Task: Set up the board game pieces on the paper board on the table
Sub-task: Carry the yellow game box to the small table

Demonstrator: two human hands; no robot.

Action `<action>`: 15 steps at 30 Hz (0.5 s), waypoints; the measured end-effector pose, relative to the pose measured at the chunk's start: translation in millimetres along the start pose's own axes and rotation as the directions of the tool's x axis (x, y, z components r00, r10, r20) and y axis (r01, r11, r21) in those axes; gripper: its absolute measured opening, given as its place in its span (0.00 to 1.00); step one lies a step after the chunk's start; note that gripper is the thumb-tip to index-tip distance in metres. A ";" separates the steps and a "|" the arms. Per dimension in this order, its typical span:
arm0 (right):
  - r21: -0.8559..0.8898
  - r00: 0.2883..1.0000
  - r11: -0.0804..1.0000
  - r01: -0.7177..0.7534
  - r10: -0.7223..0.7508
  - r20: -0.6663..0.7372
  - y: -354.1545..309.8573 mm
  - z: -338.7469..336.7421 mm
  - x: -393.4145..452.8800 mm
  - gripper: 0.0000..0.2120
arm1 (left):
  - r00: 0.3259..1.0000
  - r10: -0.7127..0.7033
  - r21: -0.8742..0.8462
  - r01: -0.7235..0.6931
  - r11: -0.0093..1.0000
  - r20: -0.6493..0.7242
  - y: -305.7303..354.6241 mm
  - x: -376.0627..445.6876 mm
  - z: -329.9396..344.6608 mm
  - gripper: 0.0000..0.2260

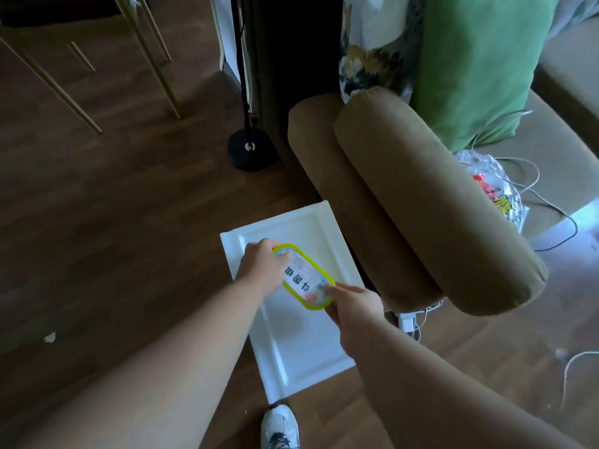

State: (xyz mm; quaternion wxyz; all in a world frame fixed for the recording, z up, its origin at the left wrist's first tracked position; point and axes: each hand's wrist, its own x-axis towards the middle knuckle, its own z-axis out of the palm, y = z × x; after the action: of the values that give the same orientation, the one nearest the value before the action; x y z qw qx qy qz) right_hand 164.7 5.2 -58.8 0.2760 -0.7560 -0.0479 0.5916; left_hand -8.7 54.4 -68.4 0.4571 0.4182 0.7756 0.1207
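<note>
White tray (293, 345) (wooden floor (113, 238))

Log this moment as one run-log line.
stage: fetching game box | left hand: grips yellow-rimmed box far end | right hand: grips near end | box: above white tray on floor | board: unseen

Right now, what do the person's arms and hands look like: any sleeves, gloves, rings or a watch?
Both forearms are bare as far up as the head view shows, with no sleeve edge in frame. The left hand and right hand wear no gloves, and no watch, band or ring shows. A white lace-up sneaker is visible below.
</note>
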 end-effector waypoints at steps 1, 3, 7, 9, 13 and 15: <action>-0.014 1.000 1.000 0.022 -0.022 0.018 -11.3 0.3 -9.4 0.07 | 1.000 -0.015 -0.094 0.015 0.995 -0.002 4.2 -6.3 -10.0 0.15; -0.061 0.996 0.996 0.066 -0.062 0.070 -35.8 1.5 -32.8 0.07 | 0.999 -0.050 -0.269 0.044 0.962 -0.015 13.2 -19.0 -28.6 0.11; -0.063 0.975 0.988 0.138 -0.125 0.185 -88.9 3.5 -95.9 0.08 | 0.994 -0.097 -0.507 0.055 0.860 -0.057 38.8 -63.3 -78.4 0.06; -0.085 0.959 0.976 0.199 -0.176 0.221 -113.9 3.4 -131.4 0.08 | 0.992 -0.110 -0.597 0.049 0.801 -0.066 52.7 -92.3 -107.5 0.05; -0.142 0.904 0.940 0.311 -0.246 0.350 -156.1 5.0 -205.8 0.08 | 0.989 -0.118 -0.740 0.011 0.672 -0.092 79.6 -161.8 -174.3 0.03; -0.164 0.864 0.915 0.369 -0.273 0.422 -170.9 6.0 -248.5 0.08 | 0.984 -0.133 -0.804 -0.015 0.594 -0.117 89.2 -202.8 -206.1 0.02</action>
State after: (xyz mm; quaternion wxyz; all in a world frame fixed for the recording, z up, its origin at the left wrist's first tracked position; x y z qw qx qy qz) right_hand 129.2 52.3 237.0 0.2628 -0.6315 -0.2988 0.6655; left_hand -80.5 -4.0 219.6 0.5343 0.1309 0.6867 0.4752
